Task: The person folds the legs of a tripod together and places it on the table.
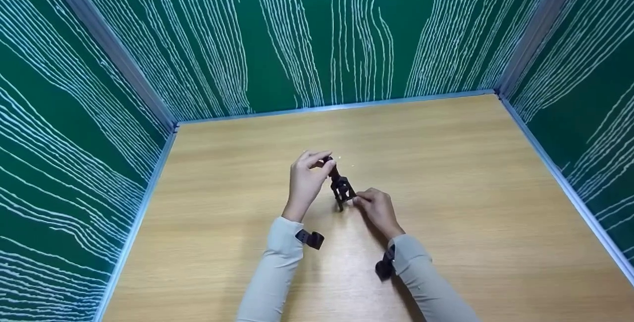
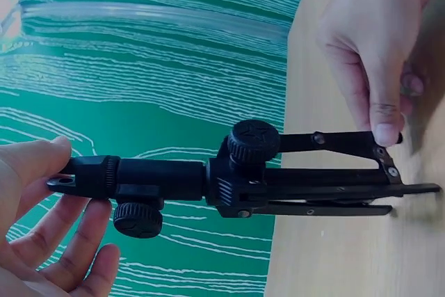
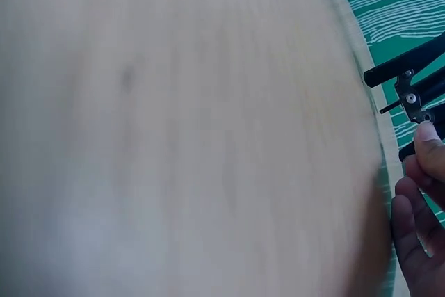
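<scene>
A black mini tripod (image 1: 341,183) stands tilted over the wooden table, its legs partly spread. At its top end, my left hand (image 1: 306,176) pinches the narrow head between thumb and fingers. My right hand (image 1: 380,209) grips one leg near its foot, thumb on the hinged brace. Two ridged round knobs, the upper knob (image 2: 254,140) and the lower knob (image 2: 138,220), stick out from the tripod's body in the left wrist view. Leg ends (image 3: 400,67) and the right thumb show at the right edge of the right wrist view.
The wooden table (image 1: 223,173) is bordered by green panels (image 1: 342,39) with wavy white lines. Metal frame posts (image 1: 537,29) rise at the back corners. Each wrist carries a small black camera (image 1: 314,240) on a strap.
</scene>
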`<state>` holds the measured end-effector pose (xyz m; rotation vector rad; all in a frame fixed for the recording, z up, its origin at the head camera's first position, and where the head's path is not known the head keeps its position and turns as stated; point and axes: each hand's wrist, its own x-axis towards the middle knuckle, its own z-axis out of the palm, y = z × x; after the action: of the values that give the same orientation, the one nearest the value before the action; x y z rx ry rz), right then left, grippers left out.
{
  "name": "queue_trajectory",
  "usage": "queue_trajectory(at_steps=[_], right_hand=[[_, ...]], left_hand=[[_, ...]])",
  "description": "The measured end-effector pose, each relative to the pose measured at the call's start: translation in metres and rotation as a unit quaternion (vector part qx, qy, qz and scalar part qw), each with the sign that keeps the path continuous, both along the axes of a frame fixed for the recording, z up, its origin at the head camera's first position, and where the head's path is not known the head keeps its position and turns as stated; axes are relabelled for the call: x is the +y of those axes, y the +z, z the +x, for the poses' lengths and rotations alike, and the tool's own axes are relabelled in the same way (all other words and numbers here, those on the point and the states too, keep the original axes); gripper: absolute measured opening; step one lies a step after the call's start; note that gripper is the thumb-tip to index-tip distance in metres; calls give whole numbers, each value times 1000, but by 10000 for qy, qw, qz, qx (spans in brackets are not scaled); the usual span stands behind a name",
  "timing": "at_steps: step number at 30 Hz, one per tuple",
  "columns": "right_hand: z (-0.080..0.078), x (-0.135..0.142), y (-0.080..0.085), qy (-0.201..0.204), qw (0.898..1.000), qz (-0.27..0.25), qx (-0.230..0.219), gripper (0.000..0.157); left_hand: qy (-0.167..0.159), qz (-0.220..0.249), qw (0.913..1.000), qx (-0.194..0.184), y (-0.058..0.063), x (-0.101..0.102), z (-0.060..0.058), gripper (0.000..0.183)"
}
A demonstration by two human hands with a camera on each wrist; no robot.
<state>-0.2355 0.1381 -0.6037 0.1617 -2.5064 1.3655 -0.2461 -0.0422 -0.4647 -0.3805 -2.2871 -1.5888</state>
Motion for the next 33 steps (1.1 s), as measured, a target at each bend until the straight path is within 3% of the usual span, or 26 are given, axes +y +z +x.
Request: queue_trajectory(at_steps=[9,14,21,28,33], right_hand=[[-2,14,8,-68,9998,142,81,11],[-4,24,11,-129,9996,89,217,10],[-8,37,15,-388,9987,160,299,10],[-11,44,16,-495,9974,269,446,8],[-13,46,18,-486,9970,401,449,6]], left_hand=[[175,920,9954,-176,-15,-6,-1,24],[314,1116,9928,-304,-26,-9,-5,25],[626,1291,9877,-627,-16,-12,12,24],[713,1667,9814,-636,-35,-16,7,24],[719,1840,9765,-866,-47,-20,5,24]])
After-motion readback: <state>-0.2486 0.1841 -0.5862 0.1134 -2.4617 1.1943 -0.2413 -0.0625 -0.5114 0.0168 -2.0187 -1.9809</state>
